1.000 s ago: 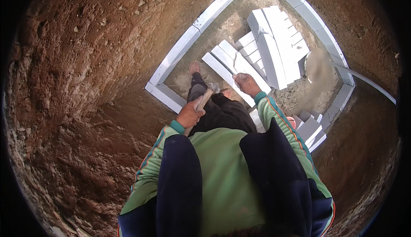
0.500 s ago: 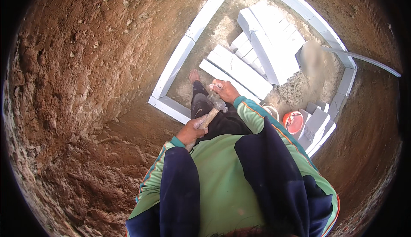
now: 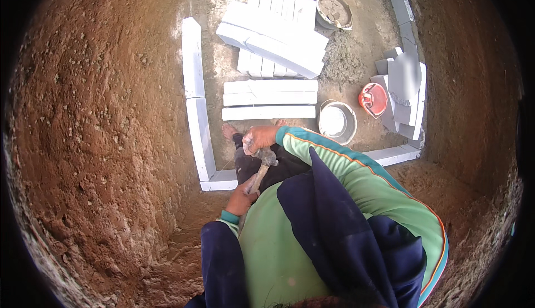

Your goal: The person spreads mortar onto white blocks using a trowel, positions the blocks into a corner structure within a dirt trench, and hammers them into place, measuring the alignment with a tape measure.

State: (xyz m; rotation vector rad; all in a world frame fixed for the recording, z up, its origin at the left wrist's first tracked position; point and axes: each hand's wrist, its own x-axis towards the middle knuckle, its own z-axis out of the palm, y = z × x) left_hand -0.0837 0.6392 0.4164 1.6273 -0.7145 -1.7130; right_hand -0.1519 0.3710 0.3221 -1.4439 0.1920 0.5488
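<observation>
My left hand [image 3: 241, 199] is closed round the wooden handle of what looks like a hammer [image 3: 260, 175], held in front of my lap. Its grey, crusted head [image 3: 268, 156] points away from me. At that head my right hand [image 3: 261, 138] has its fingers bent in, gripping its far end; the fingertips are partly hidden. Just beyond my hands, long white blocks [image 3: 270, 112] lie side by side on the ground, near my bare foot [image 3: 229, 131].
White blocks line the pit's edges, like the left row [image 3: 195, 132]. A block stack [image 3: 273, 35] lies ahead beside a mortar bucket [image 3: 334, 11]. At right are a white bucket [image 3: 337, 122], a red bucket [image 3: 373, 99] and leaning blocks [image 3: 404, 93]. Earth walls [image 3: 111, 113] rise around.
My view has turned, so the blocks and buckets now appear further left and straighter. Both hands keep hold of the hammer; in the picture my right hand sits lower and more to the left.
</observation>
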